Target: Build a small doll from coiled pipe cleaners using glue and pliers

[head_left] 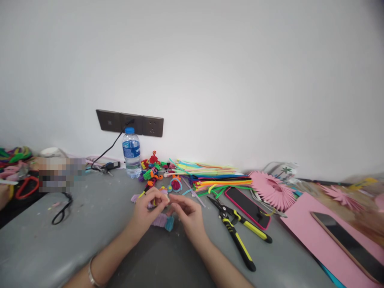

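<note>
My left hand point(149, 209) and my right hand point(189, 213) are close together above the table, fingertips nearly meeting. Each has thumb and forefinger pinched; whatever small thing lies between them is too small and blurred to name. Just below and behind the fingers lies a fuzzy lilac and teal piece point(162, 221), apparently made of pipe cleaners, partly covered by my left hand. Behind my hands is a heap of colourful pipe-cleaner figures point(152, 173). A bundle of loose pipe cleaners point(222, 182) lies to the right of that heap.
Yellow-black pliers point(237, 230) and a pink-edged phone point(248, 207) lie right. Further right are a pink paper fan point(273, 191), pink sheets point(312, 228) and another phone point(349, 244). A water bottle point(131, 154) stands by the wall socket point(129, 123). Red-handled scissors point(27, 188) are left.
</note>
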Demonstrator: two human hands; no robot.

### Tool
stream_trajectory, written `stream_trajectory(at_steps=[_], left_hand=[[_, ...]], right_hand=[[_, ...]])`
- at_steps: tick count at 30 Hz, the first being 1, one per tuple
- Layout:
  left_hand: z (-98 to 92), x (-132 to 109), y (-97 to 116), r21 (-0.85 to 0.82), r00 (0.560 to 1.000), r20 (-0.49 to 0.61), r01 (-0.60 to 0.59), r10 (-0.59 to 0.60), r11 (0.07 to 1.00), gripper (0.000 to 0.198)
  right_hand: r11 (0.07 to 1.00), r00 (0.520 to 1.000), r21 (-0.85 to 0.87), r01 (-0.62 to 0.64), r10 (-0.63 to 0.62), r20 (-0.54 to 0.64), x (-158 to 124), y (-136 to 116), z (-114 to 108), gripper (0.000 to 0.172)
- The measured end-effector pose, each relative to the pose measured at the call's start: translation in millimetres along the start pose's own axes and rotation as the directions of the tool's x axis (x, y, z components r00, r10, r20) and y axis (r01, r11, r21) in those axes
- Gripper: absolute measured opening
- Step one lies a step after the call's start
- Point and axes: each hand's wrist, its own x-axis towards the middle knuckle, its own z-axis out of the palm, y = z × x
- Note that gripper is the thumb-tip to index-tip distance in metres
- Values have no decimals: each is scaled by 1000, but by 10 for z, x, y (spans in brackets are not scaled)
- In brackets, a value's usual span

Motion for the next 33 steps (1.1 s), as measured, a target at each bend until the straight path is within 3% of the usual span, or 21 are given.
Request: stream_trajectory(at_steps=[3,15,24,33], left_hand=[[1,-2,12,-2,1000,3,-12,12,1000,10],[-20,-10,-85,-14,998,-37,52,-53,999,8],[-13,-42,-117,-72,982,14,188,-187,980,14],[-26,-3,-41,-87,987,11,160,-159,983,13]], right_hand=[[999,1000,-51,-7,6,-14,4,7,-4,11],[1000,1000,-7,-23,23,-6,17,-25,21,9],[999,999,-51,13,-15,-32,18,-10,13,9],[999,1000,-40,5,-6,-14,15,-2,11,9]])
